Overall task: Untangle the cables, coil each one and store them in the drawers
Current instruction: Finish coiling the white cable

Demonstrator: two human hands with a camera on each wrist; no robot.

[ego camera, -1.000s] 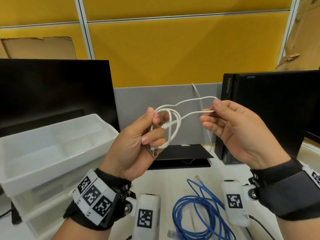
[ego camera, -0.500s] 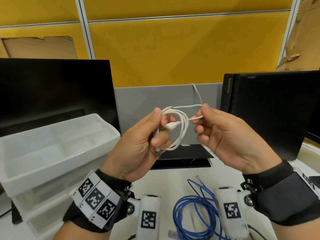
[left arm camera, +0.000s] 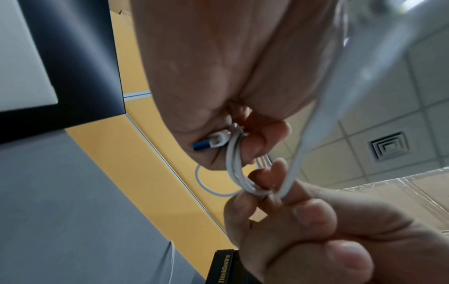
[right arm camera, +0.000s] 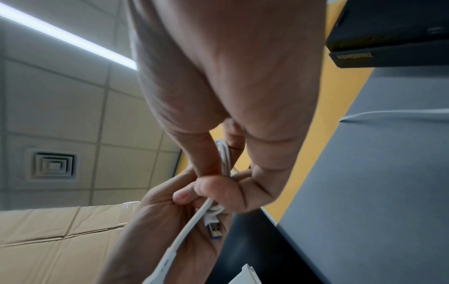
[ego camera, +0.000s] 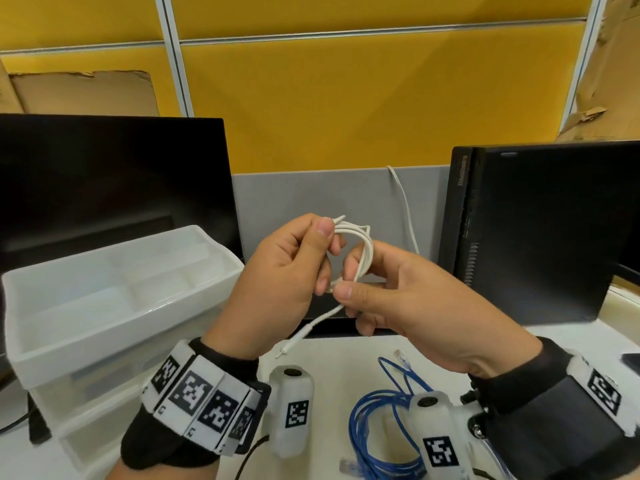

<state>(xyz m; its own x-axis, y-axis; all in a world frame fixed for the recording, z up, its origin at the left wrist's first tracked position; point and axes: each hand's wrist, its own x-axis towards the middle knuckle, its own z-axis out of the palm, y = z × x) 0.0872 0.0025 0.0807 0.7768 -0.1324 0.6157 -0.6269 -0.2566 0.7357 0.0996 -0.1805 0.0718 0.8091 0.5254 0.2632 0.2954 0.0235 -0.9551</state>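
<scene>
Both hands pinching white cable coil upright, loose end pointing down-left

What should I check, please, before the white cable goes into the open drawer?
1. Coil held: ok, left hand grips the white cable loops.
2. Right hand pinching the coil's lower part: ok.
3. Tail tucked in: not ok, the plug end hangs loose.
4. Top drawer open: ok.
5. Blue cable coiled: not ok, lying loose on the desk.
</scene>
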